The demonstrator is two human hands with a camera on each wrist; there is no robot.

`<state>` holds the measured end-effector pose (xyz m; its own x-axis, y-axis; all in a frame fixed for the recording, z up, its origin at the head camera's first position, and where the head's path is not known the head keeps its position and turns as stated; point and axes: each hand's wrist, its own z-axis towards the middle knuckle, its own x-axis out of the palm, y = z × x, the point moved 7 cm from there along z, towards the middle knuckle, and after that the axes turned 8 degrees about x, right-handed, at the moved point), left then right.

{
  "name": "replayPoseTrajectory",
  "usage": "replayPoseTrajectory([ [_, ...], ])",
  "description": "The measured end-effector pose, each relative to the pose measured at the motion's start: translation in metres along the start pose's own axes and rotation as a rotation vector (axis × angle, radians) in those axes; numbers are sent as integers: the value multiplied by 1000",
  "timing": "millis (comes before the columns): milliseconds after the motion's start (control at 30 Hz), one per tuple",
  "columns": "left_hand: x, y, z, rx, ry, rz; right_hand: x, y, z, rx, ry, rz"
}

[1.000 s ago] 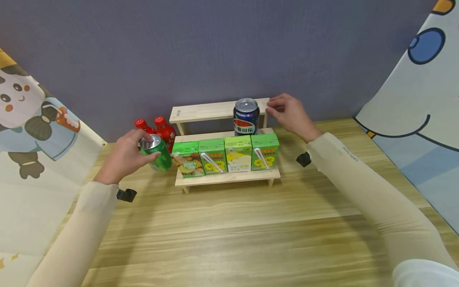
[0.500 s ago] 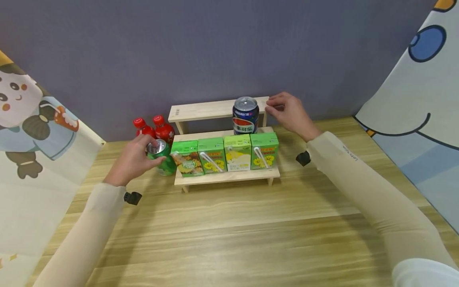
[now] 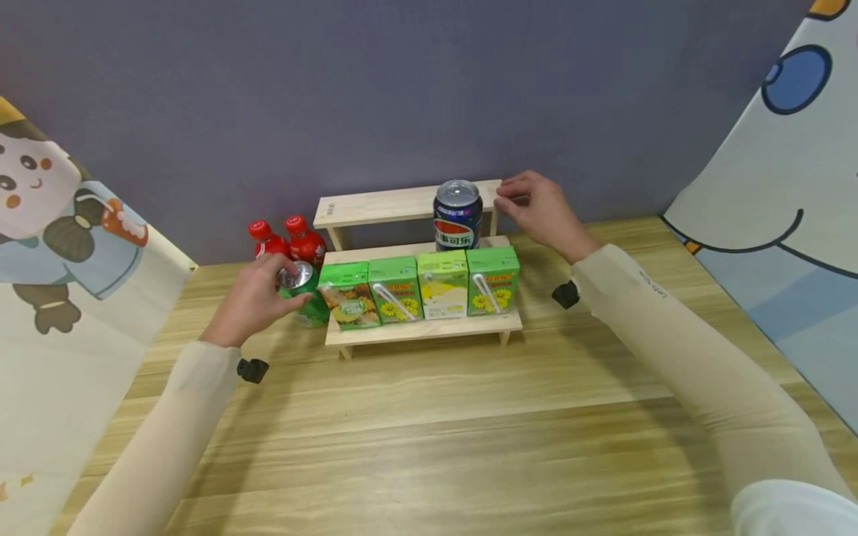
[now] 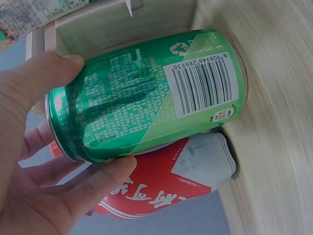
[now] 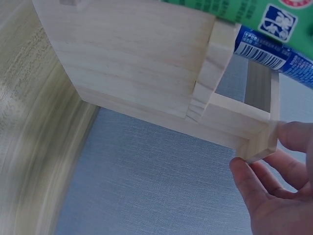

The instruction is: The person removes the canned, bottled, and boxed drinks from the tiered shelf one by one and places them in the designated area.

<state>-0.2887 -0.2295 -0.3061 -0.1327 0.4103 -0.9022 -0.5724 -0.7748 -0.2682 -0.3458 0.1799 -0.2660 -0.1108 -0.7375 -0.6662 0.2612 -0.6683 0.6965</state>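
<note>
"Where's the green can (image 3: 312,310), from where you're standing?"

"Left of the frame's centre, just off the left end of the wooden stand (image 3: 429,328). The left hand (image 3: 255,294) has it, thumb on one side, fingers round the other, up near the rim."

"Is it down on the worktop (image 3: 429,447)?"

"Looks that way, roughly upright, though I can't tell how much weight the hand is taking."

"And the right hand (image 3: 539,212)?"

"Upper right of centre, thumb and fingers close together, pinching the right end of the top board (image 3: 382,205)."

"So what bothers you?"

"The tight spot on the left. Those two red bottles (image 3: 306,244) stand just behind the can; touching or not, I can't say. A shove backward could tip one, I'd think."

"And the other side?"

"Four drink boxes (image 3: 395,290) stand in a close row along the front of the stand, the first one right beside the can. A sideways knock from the can or thumb might push that box, and the push could run down the row."

"Could the stand shift?"

"Perhaps, if the right hand tugged. The dark blue can (image 3: 458,217), right of centre, might rock then; its base is hidden behind the boxes."

"And the left hand's hold?"

"High on smooth metal. Uneven letting go could leave the can leaning."
</note>
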Motion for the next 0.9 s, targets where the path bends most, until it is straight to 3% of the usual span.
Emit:
replayPoseTrajectory([
  [333, 2, 0, 1, 1, -2, -3, 1, -2, 0, 5, -9, 2],
  [900, 5, 5, 5, -58, 37, -44, 2, -2, 1, 10, -12, -3],
])
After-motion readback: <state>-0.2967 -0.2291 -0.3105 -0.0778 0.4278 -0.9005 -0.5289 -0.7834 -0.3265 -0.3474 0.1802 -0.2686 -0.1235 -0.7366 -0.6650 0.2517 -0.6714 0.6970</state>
